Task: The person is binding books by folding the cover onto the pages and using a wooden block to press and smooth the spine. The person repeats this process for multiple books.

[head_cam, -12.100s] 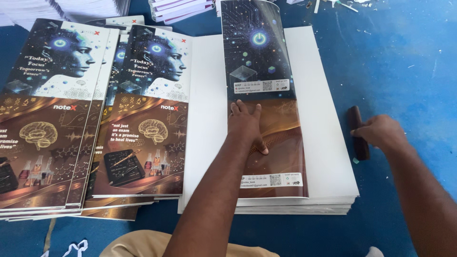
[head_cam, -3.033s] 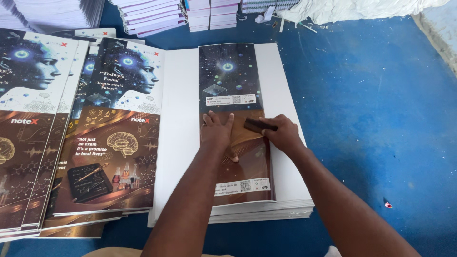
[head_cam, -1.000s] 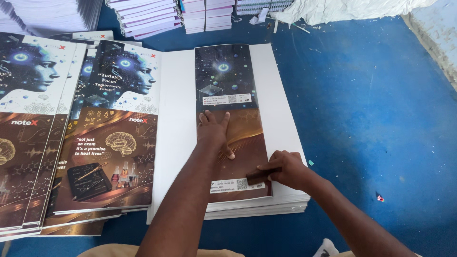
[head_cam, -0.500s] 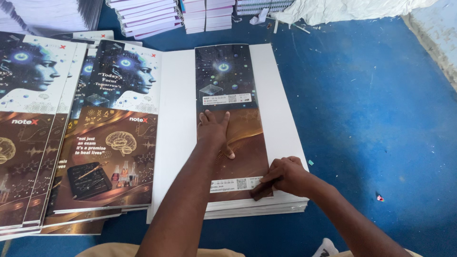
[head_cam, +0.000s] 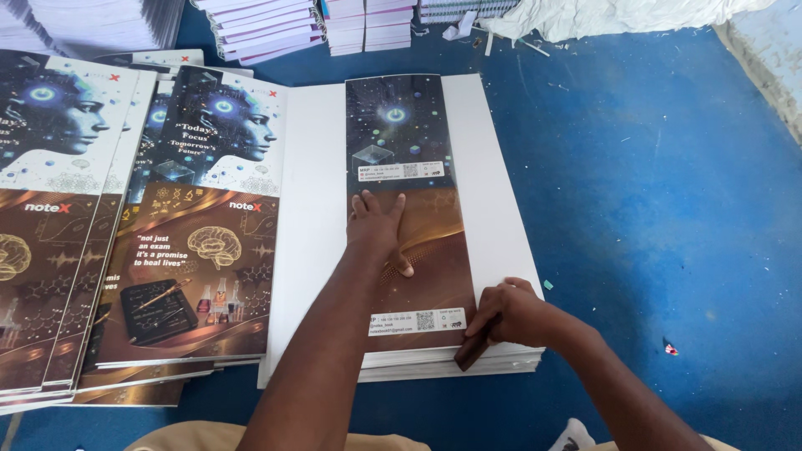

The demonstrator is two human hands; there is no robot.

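Note:
A folded printed cover sheet (head_cam: 401,150), dark blue above and brown below, lies on a stack of white sheets (head_cam: 493,167). My left hand (head_cam: 378,227) presses flat on the brown part of the cover, fingers spread. My right hand (head_cam: 511,313) is at the cover's near right corner, closed around a small dark brown rubbing block (head_cam: 469,351) that rests on the fold edge at the stack's front.
Piles of printed covers (head_cam: 192,217) with a face and brain picture lie to the left. Stacks of bound notebooks (head_cam: 267,25) stand at the back. Crumpled white plastic (head_cam: 618,12) lies at the back right. Blue floor (head_cam: 668,184) spreads to the right, with small scraps.
My right hand has drawn the dark block down the cover's right fold edge, from mid-sheet to the near corner. My left hand has stayed pressed on the cover.

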